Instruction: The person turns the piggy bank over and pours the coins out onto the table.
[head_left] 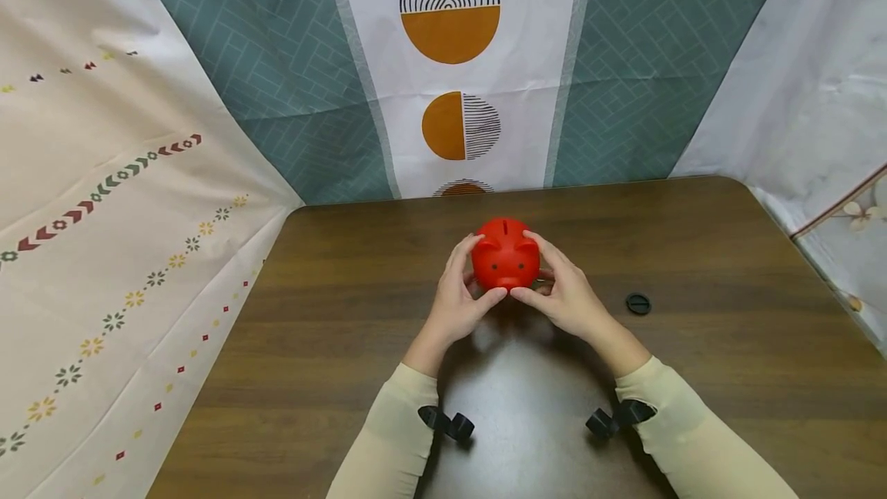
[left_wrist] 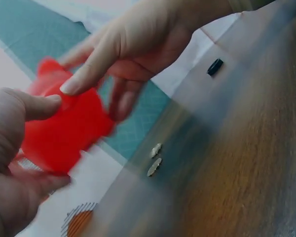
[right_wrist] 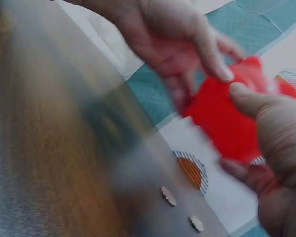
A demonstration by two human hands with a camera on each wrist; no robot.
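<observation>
A red piggy bank with a coin slot on top is held between both hands, its snout toward me. My left hand grips its left side, and my right hand grips its right side. Both thumbs meet near the snout in the head view. The wrist views show the bank raised off the table and slightly blurred. Two coins lie on the table below it; the bank and hands largely hide them in the head view. A black round plug rests to the right of my right hand.
The brown wooden table spreads under both arms. Behind it hangs a teal and white patterned cloth. Patterned cloths also drape at the left and right sides. A black strap mount sits on each wrist.
</observation>
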